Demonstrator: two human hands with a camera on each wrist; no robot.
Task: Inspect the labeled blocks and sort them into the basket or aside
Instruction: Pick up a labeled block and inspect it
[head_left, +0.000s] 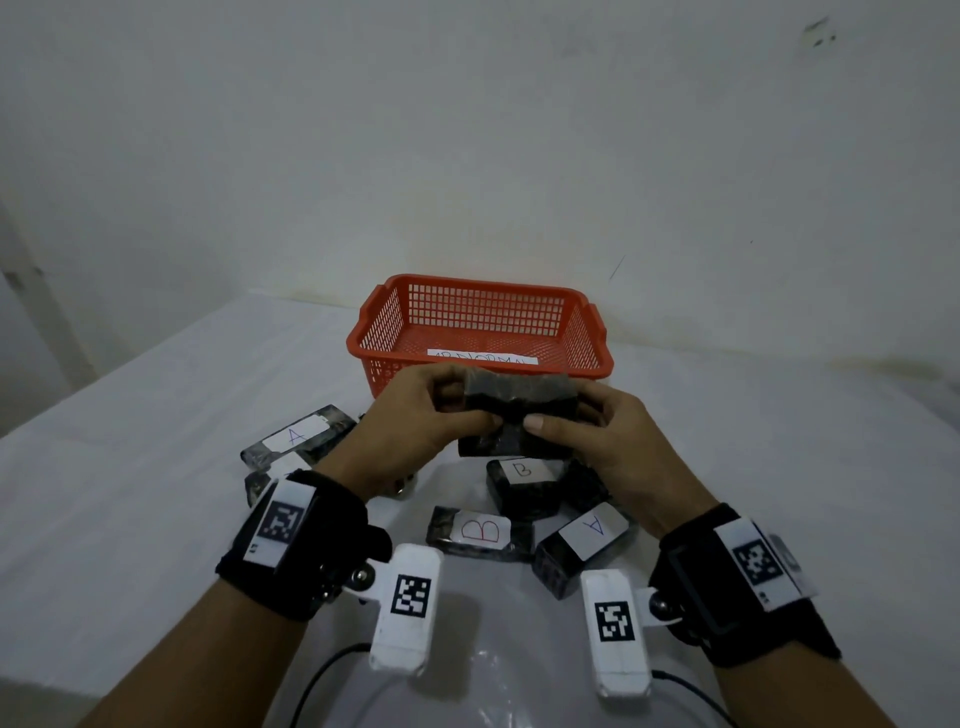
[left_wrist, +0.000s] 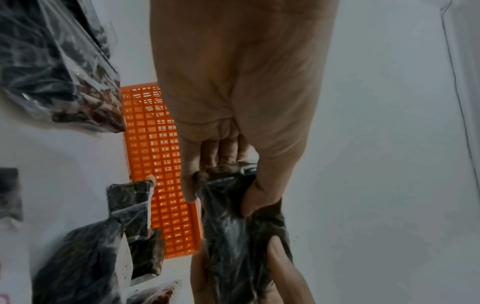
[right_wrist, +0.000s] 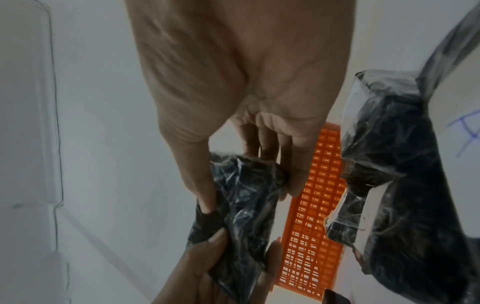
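Observation:
Both hands hold one dark plastic-wrapped block (head_left: 514, 397) in the air just in front of the red basket (head_left: 363, 343). My left hand (head_left: 441, 410) grips its left end, thumb below and fingers on top; my right hand (head_left: 576, 421) grips the right end. No label shows on the held block. In the left wrist view the left hand (left_wrist: 221, 197) pinches the held block (left_wrist: 239, 232); in the right wrist view the right hand (right_wrist: 249, 191) pinches the held block (right_wrist: 241, 205). The basket holds only a white paper label (head_left: 483, 357).
On the white table (head_left: 130, 467) lie several wrapped blocks: one marked A (head_left: 298, 436) at left, one marked B (head_left: 524, 480) under the hands, another B (head_left: 480, 532) nearer me, another A (head_left: 587, 538) at right. Black cables (head_left: 322, 675) run near the front edge.

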